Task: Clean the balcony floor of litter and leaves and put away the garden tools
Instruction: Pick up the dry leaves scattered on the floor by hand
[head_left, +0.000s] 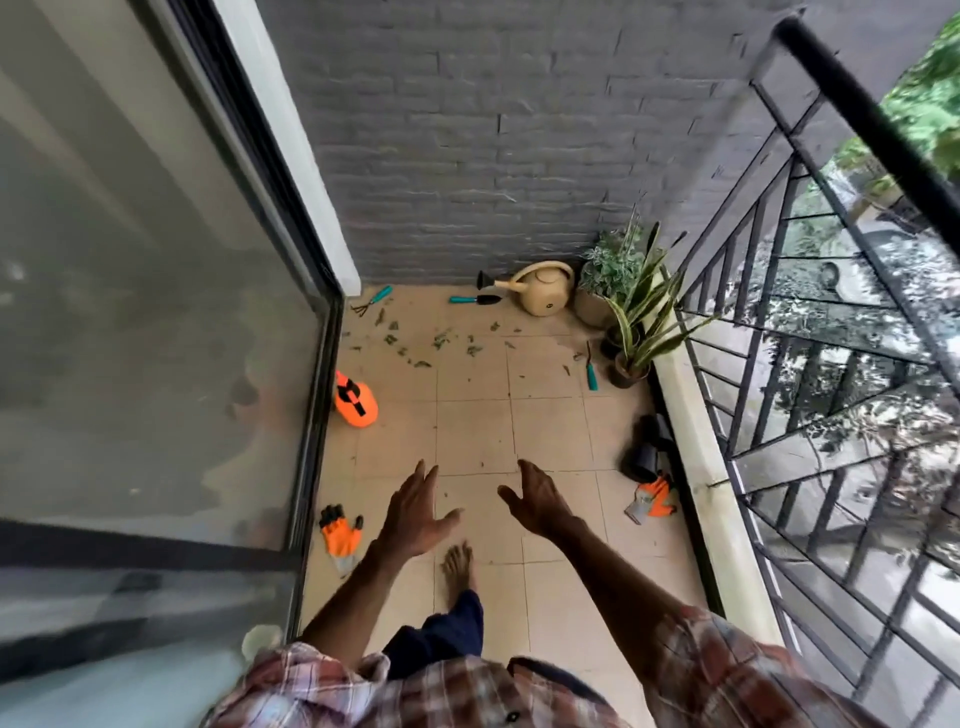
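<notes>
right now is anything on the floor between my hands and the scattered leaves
Nothing visible does. Bare tiles run from the left hand and right hand to the leaves near the far wall. The orange container sits off to the left by the glass door.

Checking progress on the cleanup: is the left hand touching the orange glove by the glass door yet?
Apart. The head view shows bare tile between the left hand and the orange glove.

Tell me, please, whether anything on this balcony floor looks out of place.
Yes. Green leaves are strewn across the far tiles, an orange spray bottle lies tipped by the glass door, black pots lie toppled beside the ledge, and one orange glove lies by the door, its mate by the ledge.
</notes>
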